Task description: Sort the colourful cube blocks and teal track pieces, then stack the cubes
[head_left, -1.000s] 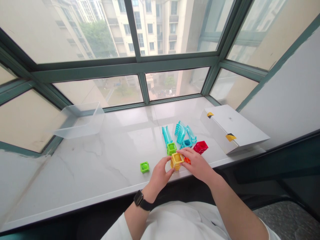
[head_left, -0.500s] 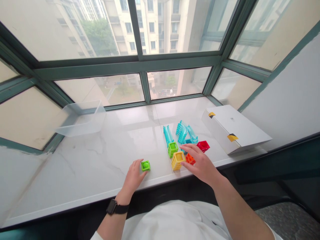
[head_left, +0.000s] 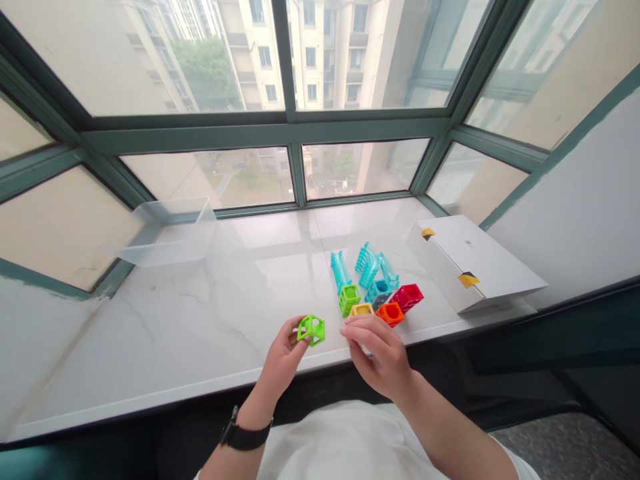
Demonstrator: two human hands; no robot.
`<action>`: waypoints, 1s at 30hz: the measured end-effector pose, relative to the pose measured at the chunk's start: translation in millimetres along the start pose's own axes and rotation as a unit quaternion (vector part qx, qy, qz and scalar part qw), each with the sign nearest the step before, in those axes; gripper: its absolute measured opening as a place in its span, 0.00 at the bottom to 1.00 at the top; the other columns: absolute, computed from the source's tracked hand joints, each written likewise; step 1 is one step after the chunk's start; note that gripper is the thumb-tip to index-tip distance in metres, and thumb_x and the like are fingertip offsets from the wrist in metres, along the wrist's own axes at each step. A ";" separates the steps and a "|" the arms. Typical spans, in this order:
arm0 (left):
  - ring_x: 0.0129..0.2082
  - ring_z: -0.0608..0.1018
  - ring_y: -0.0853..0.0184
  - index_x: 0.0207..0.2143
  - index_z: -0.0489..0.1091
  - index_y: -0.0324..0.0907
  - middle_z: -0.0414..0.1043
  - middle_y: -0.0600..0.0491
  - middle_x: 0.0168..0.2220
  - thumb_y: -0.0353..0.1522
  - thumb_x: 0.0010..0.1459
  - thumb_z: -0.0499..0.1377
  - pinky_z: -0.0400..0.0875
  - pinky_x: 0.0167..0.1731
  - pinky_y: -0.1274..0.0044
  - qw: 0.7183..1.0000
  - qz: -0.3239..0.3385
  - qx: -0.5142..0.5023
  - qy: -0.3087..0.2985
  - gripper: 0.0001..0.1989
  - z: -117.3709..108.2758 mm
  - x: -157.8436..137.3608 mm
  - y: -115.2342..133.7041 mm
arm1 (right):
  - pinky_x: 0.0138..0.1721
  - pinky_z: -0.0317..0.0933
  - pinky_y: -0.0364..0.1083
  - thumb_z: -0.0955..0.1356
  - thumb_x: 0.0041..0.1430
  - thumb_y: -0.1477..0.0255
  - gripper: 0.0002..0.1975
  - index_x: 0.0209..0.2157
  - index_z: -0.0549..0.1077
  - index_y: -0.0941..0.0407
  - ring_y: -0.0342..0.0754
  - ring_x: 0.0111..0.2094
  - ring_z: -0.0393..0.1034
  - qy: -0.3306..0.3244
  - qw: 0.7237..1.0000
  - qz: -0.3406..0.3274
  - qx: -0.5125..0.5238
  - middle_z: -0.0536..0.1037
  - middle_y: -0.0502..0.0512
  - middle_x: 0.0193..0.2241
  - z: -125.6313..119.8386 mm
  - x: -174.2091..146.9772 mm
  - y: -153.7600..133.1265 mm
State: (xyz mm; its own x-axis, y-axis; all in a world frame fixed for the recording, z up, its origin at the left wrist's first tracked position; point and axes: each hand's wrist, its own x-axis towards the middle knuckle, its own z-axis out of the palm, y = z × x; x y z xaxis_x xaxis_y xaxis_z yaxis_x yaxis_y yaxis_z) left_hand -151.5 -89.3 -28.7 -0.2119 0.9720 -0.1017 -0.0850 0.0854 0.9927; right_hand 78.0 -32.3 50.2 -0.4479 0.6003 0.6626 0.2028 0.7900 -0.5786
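My left hand (head_left: 284, 353) is closed on a small green block (head_left: 312, 331) with an open frame, lifted and tilted above the front of the sill. Close to its right is my right hand (head_left: 377, 353), with its fingers stretched toward the left and nothing visible in them. It covers the lower part of a yellow block (head_left: 362, 310). Around that stand another green block (head_left: 350, 301), an orange block (head_left: 390, 313), a red block (head_left: 409, 297) and a blue block (head_left: 379, 293).
Clear turquoise track pieces (head_left: 369, 265) lie behind the blocks, with a straight piece (head_left: 341, 272) at their left. A white box (head_left: 480, 260) stands at right, a transparent plastic tub (head_left: 170, 253) at back left. Window frames (head_left: 295, 130) border the marble sill (head_left: 200, 320).
My left hand has taken the small green block up from the sill and moved right, turning it. My right hand has drawn back toward me and left, its fingers closer together.
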 end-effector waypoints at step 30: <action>0.60 0.77 0.51 0.66 0.67 0.48 0.67 0.46 0.68 0.48 0.65 0.62 0.75 0.58 0.65 0.997 0.069 -0.028 -0.035 0.31 20.2 -30.8 73.9 | 0.60 0.70 0.58 0.69 0.68 0.69 0.25 0.65 0.67 0.45 0.58 0.58 0.72 -0.031 0.995 0.087 0.044 0.73 0.60 0.57 25.7 10.5 -11.9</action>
State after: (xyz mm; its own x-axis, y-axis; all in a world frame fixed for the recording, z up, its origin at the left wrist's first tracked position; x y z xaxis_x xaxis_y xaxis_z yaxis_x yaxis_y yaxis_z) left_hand -131.6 -108.5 49.1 -0.1567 0.9868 0.0416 -0.1143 -0.0600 0.9916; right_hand 48.5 -38.5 51.9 -0.4665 0.7155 0.5201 0.2057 0.6596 -0.7229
